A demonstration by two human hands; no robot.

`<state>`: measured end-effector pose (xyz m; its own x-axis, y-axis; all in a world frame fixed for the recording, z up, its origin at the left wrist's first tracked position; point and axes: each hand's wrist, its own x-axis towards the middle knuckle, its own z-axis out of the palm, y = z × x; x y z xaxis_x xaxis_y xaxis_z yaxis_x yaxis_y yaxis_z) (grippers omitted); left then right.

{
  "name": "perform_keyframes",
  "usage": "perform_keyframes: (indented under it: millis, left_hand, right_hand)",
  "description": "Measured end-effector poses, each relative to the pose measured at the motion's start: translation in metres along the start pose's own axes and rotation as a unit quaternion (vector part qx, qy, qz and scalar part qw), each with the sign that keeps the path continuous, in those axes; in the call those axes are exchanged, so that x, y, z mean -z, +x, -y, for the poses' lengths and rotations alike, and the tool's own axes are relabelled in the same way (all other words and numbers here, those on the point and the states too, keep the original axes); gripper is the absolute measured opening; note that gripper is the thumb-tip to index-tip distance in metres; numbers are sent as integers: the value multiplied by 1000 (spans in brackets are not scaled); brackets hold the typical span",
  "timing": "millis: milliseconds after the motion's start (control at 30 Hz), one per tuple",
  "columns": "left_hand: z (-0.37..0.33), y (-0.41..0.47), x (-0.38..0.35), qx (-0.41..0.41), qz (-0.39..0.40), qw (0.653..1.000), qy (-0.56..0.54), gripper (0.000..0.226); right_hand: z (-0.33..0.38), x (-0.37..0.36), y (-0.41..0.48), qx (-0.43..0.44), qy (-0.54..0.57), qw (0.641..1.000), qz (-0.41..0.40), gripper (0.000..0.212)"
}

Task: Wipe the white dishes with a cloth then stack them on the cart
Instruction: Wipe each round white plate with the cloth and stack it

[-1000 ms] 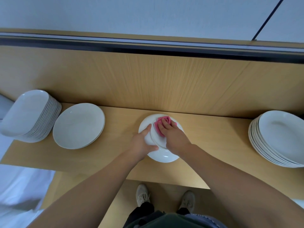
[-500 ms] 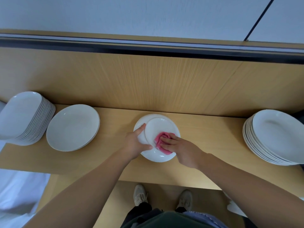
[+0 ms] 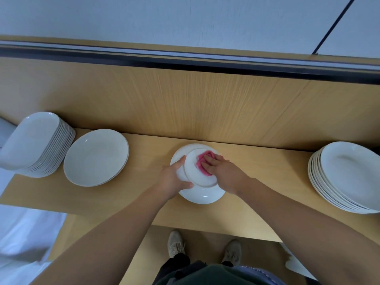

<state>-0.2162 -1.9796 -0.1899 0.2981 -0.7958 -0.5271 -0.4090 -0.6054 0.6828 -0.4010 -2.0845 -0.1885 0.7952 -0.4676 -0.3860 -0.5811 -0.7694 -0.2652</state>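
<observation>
A small white plate [image 3: 195,171] is tilted above a larger white dish [image 3: 202,195] in the middle of the wooden shelf [image 3: 257,182]. My left hand [image 3: 171,182] grips the small plate by its left rim, thumb underneath. My right hand [image 3: 224,174] presses a pink cloth [image 3: 202,163] flat against the plate's upper right face; most of the cloth is hidden under my fingers.
A tall stack of white oval dishes [image 3: 35,145] stands at the far left, with a short stack of round plates [image 3: 96,157] beside it. Another stack of white plates [image 3: 347,177] sits at the right end. A wooden back panel [image 3: 205,103] rises behind the shelf.
My right hand has slid the pink cloth from the plate's lower middle up to its upper right. My left hand keeps its hold on the rim.
</observation>
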Motion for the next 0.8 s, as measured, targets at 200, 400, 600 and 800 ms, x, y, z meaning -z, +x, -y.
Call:
perform_keyframes:
  millis: [200, 400, 600, 800]
  left_hand:
    - [-5, -5, -1, -1, -8, 1000, -6, 99]
    - [-25, -21, -3, -43, -41, 998, -2, 97]
    - [-51, -45, -5, -58, -85, 994, -26, 67]
    - [-91, -67, -14, -89, -113, 989, -17, 36]
  right_hand:
    - [-2, -6, -33, 54, -2, 999, 4, 66]
    - [-25, 9, -51, 29, 51, 997, -50, 70]
    - [-43, 31, -66, 47, 124, 978, -160, 68]
    - [-47, 47, -89, 85, 196, 946, -246, 54]
